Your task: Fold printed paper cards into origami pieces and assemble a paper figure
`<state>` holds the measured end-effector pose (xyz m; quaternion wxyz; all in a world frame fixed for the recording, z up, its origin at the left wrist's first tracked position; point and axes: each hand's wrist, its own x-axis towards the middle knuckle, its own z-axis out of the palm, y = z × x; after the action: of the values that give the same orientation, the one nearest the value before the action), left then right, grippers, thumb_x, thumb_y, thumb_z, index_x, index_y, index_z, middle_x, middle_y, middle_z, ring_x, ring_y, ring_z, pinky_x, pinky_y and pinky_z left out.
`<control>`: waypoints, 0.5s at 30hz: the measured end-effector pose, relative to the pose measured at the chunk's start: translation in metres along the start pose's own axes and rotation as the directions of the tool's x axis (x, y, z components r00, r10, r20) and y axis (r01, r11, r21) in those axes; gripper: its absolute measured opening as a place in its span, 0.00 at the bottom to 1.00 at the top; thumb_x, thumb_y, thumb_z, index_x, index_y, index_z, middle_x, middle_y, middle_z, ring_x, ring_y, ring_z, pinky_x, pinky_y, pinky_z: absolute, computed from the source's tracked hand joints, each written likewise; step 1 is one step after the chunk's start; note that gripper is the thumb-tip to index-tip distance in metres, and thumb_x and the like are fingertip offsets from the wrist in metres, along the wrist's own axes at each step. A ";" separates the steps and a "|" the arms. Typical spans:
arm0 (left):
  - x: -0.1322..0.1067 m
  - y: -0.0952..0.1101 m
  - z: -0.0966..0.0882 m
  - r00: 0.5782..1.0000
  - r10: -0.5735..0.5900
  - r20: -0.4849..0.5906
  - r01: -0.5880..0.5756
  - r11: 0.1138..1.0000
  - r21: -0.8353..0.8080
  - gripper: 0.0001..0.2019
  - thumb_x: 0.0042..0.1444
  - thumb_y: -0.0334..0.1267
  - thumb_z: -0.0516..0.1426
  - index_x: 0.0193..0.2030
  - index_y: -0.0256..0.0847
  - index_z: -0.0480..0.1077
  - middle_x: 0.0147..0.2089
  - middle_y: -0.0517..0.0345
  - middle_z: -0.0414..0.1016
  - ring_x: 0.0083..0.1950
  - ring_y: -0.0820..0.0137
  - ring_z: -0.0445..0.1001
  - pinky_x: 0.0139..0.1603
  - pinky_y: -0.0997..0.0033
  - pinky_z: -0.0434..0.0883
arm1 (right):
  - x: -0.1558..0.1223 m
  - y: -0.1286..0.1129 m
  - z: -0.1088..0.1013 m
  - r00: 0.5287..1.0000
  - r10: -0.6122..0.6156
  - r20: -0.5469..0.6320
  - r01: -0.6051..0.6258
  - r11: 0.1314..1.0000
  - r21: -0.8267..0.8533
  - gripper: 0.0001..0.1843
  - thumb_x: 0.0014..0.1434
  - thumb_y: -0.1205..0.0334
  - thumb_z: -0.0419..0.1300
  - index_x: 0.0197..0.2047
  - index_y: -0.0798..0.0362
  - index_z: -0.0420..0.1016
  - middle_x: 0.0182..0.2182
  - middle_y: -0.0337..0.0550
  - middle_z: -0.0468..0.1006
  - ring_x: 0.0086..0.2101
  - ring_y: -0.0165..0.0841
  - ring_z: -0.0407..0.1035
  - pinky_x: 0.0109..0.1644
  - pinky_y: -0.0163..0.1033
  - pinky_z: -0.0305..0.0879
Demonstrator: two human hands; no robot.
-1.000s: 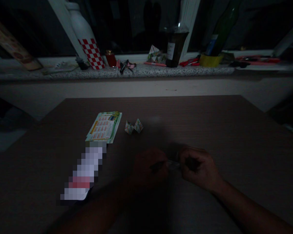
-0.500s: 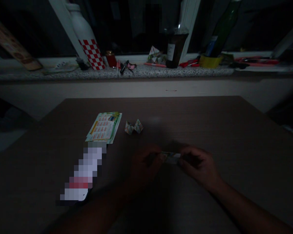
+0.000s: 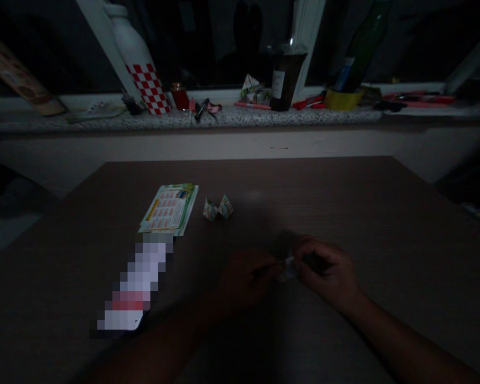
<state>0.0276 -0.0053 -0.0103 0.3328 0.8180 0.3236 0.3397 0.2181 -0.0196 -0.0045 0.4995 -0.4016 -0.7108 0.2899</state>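
A small folded piece of paper (image 3: 289, 268) is pinched between my hands over the front middle of the table. My left hand (image 3: 250, 277) grips its left end, thumb and fingers pressed together. On the other side my right hand (image 3: 324, 266) holds the right end between thumb and fingertips. Dim light and my fingers hide much of the paper's shape. Farther off, left of the hands, stands a folded paper figure (image 3: 218, 208) with two pointed parts. Beside it lies a stack of printed sheets (image 3: 170, 209), with a calendar-like grid on top.
A phone (image 3: 136, 282) with a lit, blurred screen lies by my left forearm. Behind the table (image 3: 344, 197), a stone windowsill (image 3: 232, 118) carries a checkered white bottle (image 3: 144, 69), a dark plastic cup (image 3: 285, 80), a green bottle (image 3: 364, 45) and a yellow tape roll (image 3: 343, 100).
My left hand has shifted right, closer to the right hand. The paper between them now shows less and sits at a different tilt. Both hands still pinch it.
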 end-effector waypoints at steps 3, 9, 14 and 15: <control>0.001 0.001 0.001 0.999 0.025 0.046 -0.026 1.000 0.018 0.12 0.61 0.38 0.51 0.30 0.37 0.71 0.25 0.59 0.70 0.27 0.73 0.68 0.29 0.75 0.62 | 0.000 0.000 0.002 1.000 0.015 0.004 -0.015 1.000 0.024 0.05 0.52 0.71 0.58 0.27 0.52 0.69 0.24 0.41 0.73 0.26 0.32 0.69 0.28 0.36 0.64; 0.000 0.007 0.006 0.995 0.093 0.028 -0.096 0.989 0.115 0.13 0.62 0.35 0.48 0.28 0.38 0.68 0.24 0.60 0.69 0.24 0.73 0.67 0.27 0.75 0.61 | 0.001 -0.005 0.009 0.998 0.061 0.002 -0.061 0.998 0.030 0.06 0.49 0.71 0.57 0.23 0.52 0.67 0.20 0.37 0.69 0.22 0.29 0.64 0.25 0.34 0.60; -0.003 0.009 0.005 0.997 0.054 -0.048 -0.049 0.992 0.113 0.15 0.64 0.38 0.47 0.29 0.38 0.69 0.23 0.60 0.70 0.24 0.74 0.68 0.27 0.75 0.62 | 0.001 -0.009 0.012 0.987 0.160 -0.026 -0.158 0.986 0.057 0.07 0.48 0.69 0.57 0.22 0.52 0.65 0.19 0.36 0.67 0.21 0.27 0.61 0.23 0.32 0.58; -0.003 0.009 0.004 0.997 0.035 -0.072 -0.028 0.995 0.099 0.15 0.64 0.39 0.47 0.30 0.39 0.69 0.23 0.60 0.70 0.24 0.74 0.68 0.27 0.75 0.62 | 0.001 -0.008 0.012 0.983 0.182 -0.023 -0.180 0.982 0.064 0.07 0.48 0.69 0.57 0.22 0.52 0.65 0.18 0.35 0.67 0.21 0.27 0.61 0.23 0.32 0.58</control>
<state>0.0319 -0.0142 -0.0066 0.2747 0.8253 0.3388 0.3587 0.2040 -0.0233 -0.0012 0.4932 -0.4532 -0.6548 0.3501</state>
